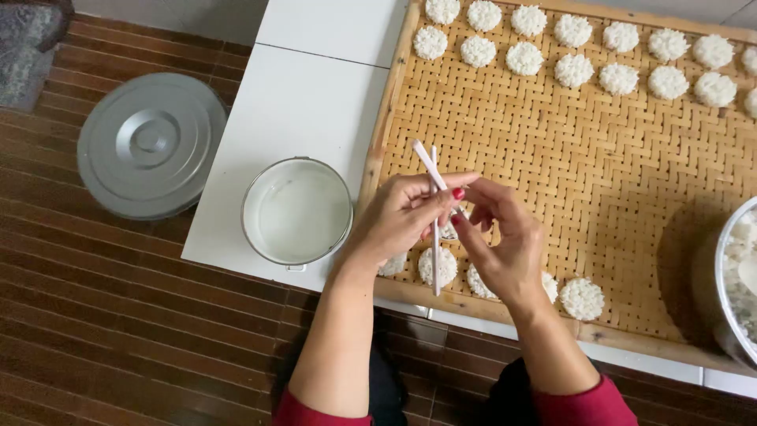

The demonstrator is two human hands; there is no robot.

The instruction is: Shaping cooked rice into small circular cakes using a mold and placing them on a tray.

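Note:
My left hand [402,217] grips a pair of white chopsticks [433,170], which stick up past the thumb and hang down below the palm. My right hand [501,237] meets it from the right, fingers pinched around a small round ring mould [450,231] that is mostly hidden between the hands. Both hands hover over the near edge of a woven bamboo tray [568,158]. Under them lies a row of round white rice cakes [582,299]. More rice cakes [573,69] sit in two rows along the tray's far side.
A metal bowl of cloudy water [296,211] stands on the white table [307,95] left of the tray. A grey round lid [150,144] rests on the wooden floor at left. A metal pot holding white rice [737,276] sits at the right edge.

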